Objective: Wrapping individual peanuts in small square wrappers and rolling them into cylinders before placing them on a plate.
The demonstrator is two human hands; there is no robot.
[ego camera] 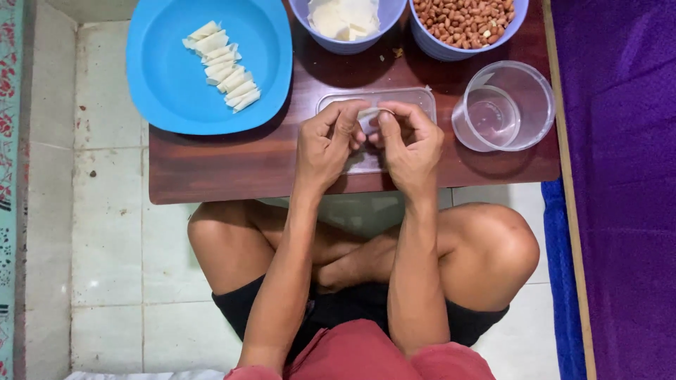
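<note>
- My left hand and right hand both pinch 1 small white wrapper piece, fingers closed on it.
- It's above the clear lid, mid-table, nearer the far edge.

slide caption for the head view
Both hands pinch a small white wrapper over a clear lid on a wooden table.

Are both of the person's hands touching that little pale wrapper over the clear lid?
Touching. The head view shows the left hand and right hand meeting fingertip to fingertip around the small pale wrapper, pinching it from both sides.
</note>
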